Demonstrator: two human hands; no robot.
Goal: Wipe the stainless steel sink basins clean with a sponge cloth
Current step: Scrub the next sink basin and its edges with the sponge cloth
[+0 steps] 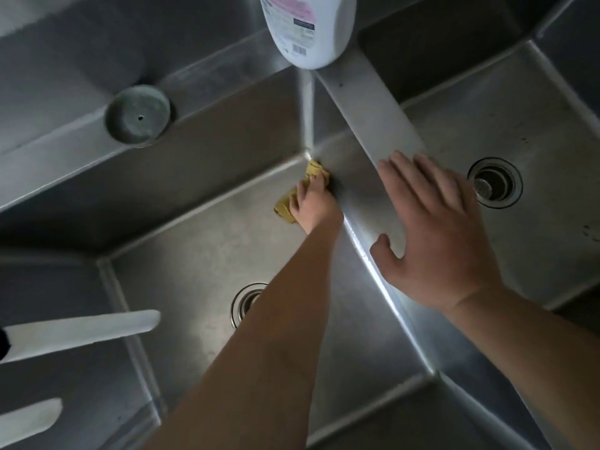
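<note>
Presently, item by item. Left basin: stainless steel, deep, with a round drain in its floor, partly hidden by the forearm. Sponge cloth: yellow, bunched, lying on the basin floor in the far corner where the back wall meets the divider wall. Left hand: reaches down into that corner, fingers curled over the sponge cloth and pressing it against the floor (how firmly the thumb grips cannot be told). Right hand: fingers straight and spread, palm down, resting flat across the divider between the two basins, holding nothing. Right basin: stainless steel, with its own drain just beyond the fingertips of the right hand. Bottle: white plastic, pink label and barcode, standing on the far end of the divider. Round grey cap: sits on the back ledge behind the left basin. Two pale bars: enter from the left edge (identity unclear).
</note>
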